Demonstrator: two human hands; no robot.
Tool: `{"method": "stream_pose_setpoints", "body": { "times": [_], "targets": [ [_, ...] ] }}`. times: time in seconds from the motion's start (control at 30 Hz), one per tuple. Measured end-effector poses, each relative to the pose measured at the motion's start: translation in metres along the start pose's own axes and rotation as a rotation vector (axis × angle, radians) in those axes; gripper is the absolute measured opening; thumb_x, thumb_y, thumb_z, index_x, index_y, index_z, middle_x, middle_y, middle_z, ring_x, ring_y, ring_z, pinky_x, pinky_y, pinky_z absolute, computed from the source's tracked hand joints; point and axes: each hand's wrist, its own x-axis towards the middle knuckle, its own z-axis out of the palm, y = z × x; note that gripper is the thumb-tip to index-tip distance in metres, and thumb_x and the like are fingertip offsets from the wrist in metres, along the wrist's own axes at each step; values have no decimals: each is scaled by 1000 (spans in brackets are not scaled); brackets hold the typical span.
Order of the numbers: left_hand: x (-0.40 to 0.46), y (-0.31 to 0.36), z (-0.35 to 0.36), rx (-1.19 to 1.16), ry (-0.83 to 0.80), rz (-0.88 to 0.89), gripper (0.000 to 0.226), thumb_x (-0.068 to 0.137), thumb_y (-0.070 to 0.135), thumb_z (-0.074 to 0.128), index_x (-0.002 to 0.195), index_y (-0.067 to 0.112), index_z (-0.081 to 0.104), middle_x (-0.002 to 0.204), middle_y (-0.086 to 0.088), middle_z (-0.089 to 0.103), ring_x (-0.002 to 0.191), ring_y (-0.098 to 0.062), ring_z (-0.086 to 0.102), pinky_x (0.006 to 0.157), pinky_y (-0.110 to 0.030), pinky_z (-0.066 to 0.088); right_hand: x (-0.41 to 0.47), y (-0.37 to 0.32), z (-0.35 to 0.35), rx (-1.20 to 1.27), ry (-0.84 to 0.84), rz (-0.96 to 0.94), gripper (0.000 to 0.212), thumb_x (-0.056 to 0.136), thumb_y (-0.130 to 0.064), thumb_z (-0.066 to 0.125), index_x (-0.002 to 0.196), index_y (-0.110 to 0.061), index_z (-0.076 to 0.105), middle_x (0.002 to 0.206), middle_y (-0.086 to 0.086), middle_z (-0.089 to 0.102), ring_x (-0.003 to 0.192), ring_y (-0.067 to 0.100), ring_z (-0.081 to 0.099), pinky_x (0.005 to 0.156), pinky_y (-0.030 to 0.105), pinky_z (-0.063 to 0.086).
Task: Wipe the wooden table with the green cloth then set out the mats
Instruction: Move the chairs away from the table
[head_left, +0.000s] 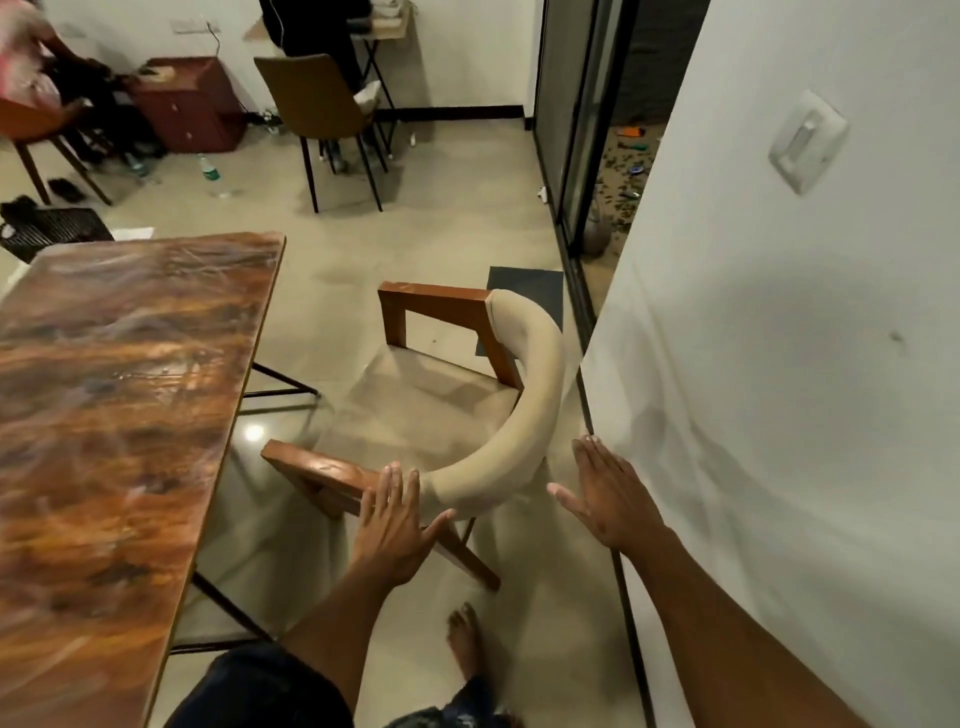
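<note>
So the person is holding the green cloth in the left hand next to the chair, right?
Not quite. The head view shows no green cloth at all. The left hand is open and holds nothing, its fingers straight, at the armrest of the chair. The right hand is open too.

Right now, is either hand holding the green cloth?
No: the left hand and right hand are both open with straight fingers near the chair, holding nothing.

Your wooden table (119, 405) fills the left of the view, its glossy top streaked in orange-brown and dark grain. It stands on thin black metal legs on the pale floor.
</note>
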Motion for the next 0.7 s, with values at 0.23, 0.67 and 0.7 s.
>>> {"method": "stream_pose_setpoints", "body": {
  "times": [0.23,0.67,0.7],
  "targets": [
    [58,35,-24,-14,11,-10,129,67,93,-27,169,16,-8,176,-12,-12,163,-26,-16,131,-47,-6,57,35,-24,-33,-50,-23,112,85,-87,-1,169,-13,3,177,9,1,164,24,2,131,41,7],
    [99,59,-20,-118,20,-215,130,65,94,-28,168,17,-12,175,-11,-19,161,-25,-21,128,-46,-14,182,50,-59,-189,-199,-281,106,96,-77,44,168,-16,-5,178,5,-3,164,24,0,131,43,7],
    [102,69,-17,-157,15,-234,131,63,94,-29,168,17,-12,174,-11,-20,161,-25,-21,128,-46,-15,194,55,-62,-204,-241,-314,107,96,-75,46,168,-16,-6,177,6,-4,164,24,-1,131,43,6]
  ]
}}
